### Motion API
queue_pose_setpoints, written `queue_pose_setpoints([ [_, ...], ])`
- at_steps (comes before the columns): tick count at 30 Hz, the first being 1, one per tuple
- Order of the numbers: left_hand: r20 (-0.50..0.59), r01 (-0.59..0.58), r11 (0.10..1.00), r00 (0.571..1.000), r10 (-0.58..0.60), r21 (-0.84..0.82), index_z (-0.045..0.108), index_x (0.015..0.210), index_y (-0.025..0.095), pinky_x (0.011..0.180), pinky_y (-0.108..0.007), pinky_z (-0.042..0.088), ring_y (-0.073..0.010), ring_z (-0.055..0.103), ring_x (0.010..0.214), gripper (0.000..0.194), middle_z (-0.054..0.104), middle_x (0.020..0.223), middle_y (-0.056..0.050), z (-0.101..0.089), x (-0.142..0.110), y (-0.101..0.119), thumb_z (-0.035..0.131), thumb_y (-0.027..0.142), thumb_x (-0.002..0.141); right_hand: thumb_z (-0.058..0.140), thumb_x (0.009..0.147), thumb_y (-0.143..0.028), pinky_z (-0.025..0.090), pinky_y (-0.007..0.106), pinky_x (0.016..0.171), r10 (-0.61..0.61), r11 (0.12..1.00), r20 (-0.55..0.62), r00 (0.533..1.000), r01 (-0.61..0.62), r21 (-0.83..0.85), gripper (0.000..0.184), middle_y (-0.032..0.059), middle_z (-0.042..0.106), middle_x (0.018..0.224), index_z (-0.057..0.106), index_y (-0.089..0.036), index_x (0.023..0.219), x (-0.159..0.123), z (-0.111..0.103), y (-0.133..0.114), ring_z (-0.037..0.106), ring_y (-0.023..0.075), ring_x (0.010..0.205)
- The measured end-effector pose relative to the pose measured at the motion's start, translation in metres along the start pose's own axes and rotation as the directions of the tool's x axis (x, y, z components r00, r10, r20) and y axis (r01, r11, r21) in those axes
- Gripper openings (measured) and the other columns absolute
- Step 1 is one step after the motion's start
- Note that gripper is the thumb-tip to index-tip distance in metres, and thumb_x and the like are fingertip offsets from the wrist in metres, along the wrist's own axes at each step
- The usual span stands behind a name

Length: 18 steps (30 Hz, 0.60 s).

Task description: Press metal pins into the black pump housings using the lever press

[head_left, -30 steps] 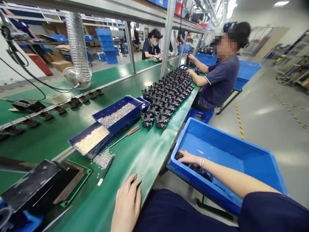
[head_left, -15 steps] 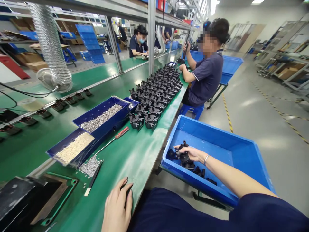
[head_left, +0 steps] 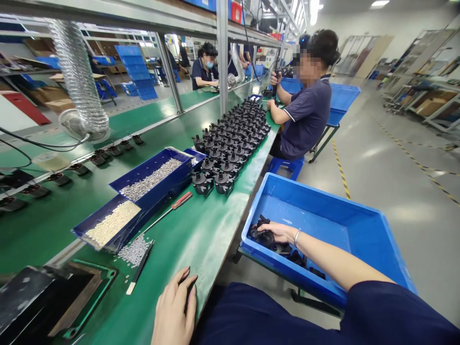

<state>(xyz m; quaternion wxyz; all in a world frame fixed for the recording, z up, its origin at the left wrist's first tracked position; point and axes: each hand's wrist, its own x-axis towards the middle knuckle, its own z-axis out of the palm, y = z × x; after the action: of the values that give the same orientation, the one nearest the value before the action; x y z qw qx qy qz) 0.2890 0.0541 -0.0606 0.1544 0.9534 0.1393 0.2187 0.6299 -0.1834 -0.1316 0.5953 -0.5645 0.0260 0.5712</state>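
Note:
My right hand (head_left: 281, 233) reaches into the blue bin (head_left: 334, 225) beside the table. Its fingers are curled round a black plastic part (head_left: 264, 236) at the bin's near left corner, where a few more black parts (head_left: 298, 258) lie. My left hand (head_left: 174, 311) lies flat on the green table's (head_left: 201, 230) front edge, fingers stretched out, with a small dark thing (head_left: 189, 290) showing between two fingers. It grips nothing that I can see.
Rows of black parts (head_left: 233, 139) fill the table ahead. Two blue trays of screws (head_left: 154, 177) (head_left: 111, 223), a red-handled screwdriver (head_left: 172, 206), loose screws (head_left: 134, 249) and a black fixture (head_left: 32, 297) lie to the left. A co-worker (head_left: 305, 110) sits farther along.
My right hand lifted a black part from the bin floor, then lowered it again toward the bin's corner. My left hand stayed put on the table edge. The view panned slightly.

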Motion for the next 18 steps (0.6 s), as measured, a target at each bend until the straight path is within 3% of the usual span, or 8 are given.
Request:
queue_pose_setpoints([
  [6, -0.002, 0.048, 0.999, 0.999, -0.048, -0.024, 0.063, 0.117, 0.025, 0.093, -0.043, 0.056, -0.0257, 0.063, 0.119, 0.023, 0.063, 0.129, -0.011, -0.004, -0.001, 0.008, 0.052, 0.023, 0.097, 0.068, 0.082, -0.024, 0.06, 0.027, 0.068, -0.048, 0.999, -0.067, 0.997, 0.047, -0.008, 0.013, 0.0088, 0.078, 0.087, 0.07, -0.016, 0.092, -0.023, 0.003, -0.012, 0.073, 0.0181, 0.072],
  [11, 0.051, 0.173, 0.982, 0.984, -0.169, -0.079, 0.06, 0.124, 0.026, 0.098, -0.046, 0.056, -0.0262, 0.06, 0.125, 0.028, 0.061, 0.134, -0.011, -0.006, 0.001, 0.017, 0.051, 0.022, 0.097, 0.074, 0.079, -0.03, 0.062, 0.03, 0.07, -0.21, 0.978, -0.16, 0.965, 0.205, -0.048, 0.033, 0.0096, 0.077, 0.104, 0.067, -0.02, 0.109, -0.068, 0.001, -0.068, 0.074, 0.0209, 0.082],
  [14, 0.069, 0.219, 0.963, 0.975, -0.211, -0.154, 0.047, 0.139, 0.024, 0.106, -0.048, 0.052, -0.028, 0.053, 0.135, 0.044, 0.053, 0.145, -0.014, -0.001, 0.012, 0.025, 0.055, 0.027, 0.096, 0.081, 0.075, -0.033, 0.062, 0.036, 0.068, -0.337, 0.936, -0.169, 0.926, 0.311, -0.165, 0.048, 0.0106, 0.076, 0.104, 0.065, -0.023, 0.119, -0.086, 0.035, -0.108, 0.074, 0.0254, 0.082],
  [18, 0.07, 0.244, 0.925, 0.97, -0.234, -0.29, 0.014, 0.157, 0.022, 0.116, -0.053, 0.041, -0.0334, 0.035, 0.147, 0.088, 0.03, 0.16, -0.019, 0.008, 0.04, 0.031, 0.067, 0.03, 0.087, 0.085, 0.07, -0.037, 0.06, 0.039, 0.077, -0.462, 0.839, 0.03, 0.886, 0.448, -0.309, 0.055, 0.0067, 0.073, 0.099, 0.065, -0.023, 0.119, -0.075, 0.12, -0.126, 0.071, 0.025, 0.084],
])
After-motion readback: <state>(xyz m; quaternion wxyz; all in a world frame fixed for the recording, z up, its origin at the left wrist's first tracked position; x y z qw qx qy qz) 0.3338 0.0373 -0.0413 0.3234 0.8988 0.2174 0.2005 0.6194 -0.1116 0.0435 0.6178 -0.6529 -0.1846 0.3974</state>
